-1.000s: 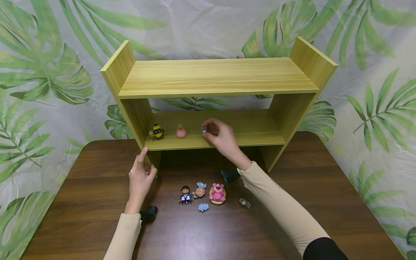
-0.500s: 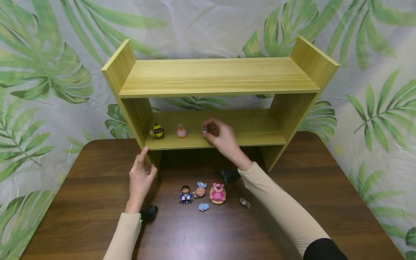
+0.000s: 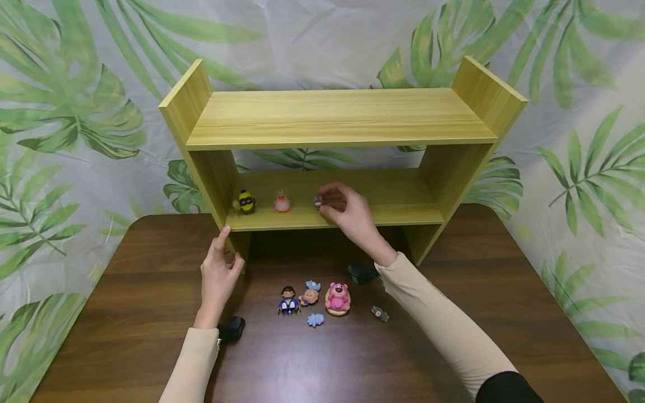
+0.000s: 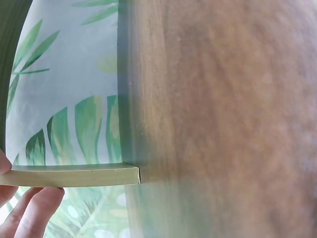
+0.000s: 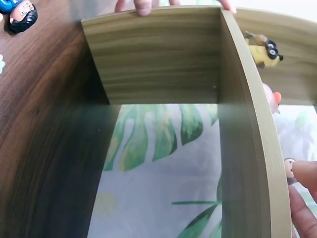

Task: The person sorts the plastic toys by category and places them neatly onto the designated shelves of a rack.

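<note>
A two-tier wooden shelf (image 3: 322, 120) stands on the table. My left hand (image 3: 218, 274) grips the front edge of its left side panel (image 4: 74, 176), thumb and fingers on opposite faces. On the middle board, my right hand (image 3: 350, 215) is beside a small grey figurine (image 3: 318, 202) standing upright. The thumb (image 5: 306, 173) is very near or touching it; the fingers stand apart. Left of that figurine are a pink bird figurine (image 3: 282, 202) and a yellow-and-black minion figurine (image 3: 246, 202).
In front of the shelf lie a boy figure in blue (image 3: 288, 302), a pink bear figure (image 3: 337, 299), a peach-coloured figurine (image 3: 309, 296), two light-blue pieces, one nearer (image 3: 316, 319) and one farther (image 3: 313, 285), and a grey figurine (image 3: 380, 313). Leaf-patterned cloth (image 3: 75, 84) hangs behind.
My right hand has shifted slightly right, its fingers loosening from the small grey figurine, which stays on the board. My left hand keeps its hold on the shelf.
</note>
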`<state>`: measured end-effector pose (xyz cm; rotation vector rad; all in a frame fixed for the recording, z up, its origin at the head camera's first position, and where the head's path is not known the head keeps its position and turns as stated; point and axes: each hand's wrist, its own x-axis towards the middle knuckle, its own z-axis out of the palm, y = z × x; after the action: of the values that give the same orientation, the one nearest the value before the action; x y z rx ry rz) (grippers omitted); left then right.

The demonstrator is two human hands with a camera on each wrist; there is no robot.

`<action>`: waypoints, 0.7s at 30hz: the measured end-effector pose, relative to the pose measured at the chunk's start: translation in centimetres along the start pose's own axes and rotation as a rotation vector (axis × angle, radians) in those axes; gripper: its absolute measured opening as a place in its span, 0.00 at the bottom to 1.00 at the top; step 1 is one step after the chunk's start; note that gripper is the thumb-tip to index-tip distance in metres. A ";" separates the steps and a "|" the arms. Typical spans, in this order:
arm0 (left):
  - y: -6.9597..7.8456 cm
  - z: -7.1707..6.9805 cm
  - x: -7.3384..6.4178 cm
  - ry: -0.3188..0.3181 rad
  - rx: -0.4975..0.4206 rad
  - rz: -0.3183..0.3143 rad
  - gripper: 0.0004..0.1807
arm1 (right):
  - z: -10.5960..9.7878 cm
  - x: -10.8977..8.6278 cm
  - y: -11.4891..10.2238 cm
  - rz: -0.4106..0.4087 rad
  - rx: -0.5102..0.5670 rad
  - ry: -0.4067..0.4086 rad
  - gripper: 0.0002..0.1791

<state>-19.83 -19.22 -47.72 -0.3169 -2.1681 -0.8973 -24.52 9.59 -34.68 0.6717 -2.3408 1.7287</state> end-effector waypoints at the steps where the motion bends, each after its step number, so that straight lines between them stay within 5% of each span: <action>1: 0.0 0.0 0.0 0.002 0.001 0.002 0.44 | -0.1 -0.1 0.0 0.000 0.007 0.002 0.16; 14: 0.0 0.1 0.0 -0.001 0.004 0.003 0.44 | -1.5 -2.3 -2.3 0.001 0.080 0.010 0.16; 21: 0.0 0.0 -0.1 0.003 -0.002 0.002 0.44 | -2.3 -3.4 0.0 -0.037 0.084 0.023 0.13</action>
<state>-19.74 -19.21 -47.78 -0.3186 -2.1634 -0.8978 -21.77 12.67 -35.21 0.7005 -2.2368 1.8176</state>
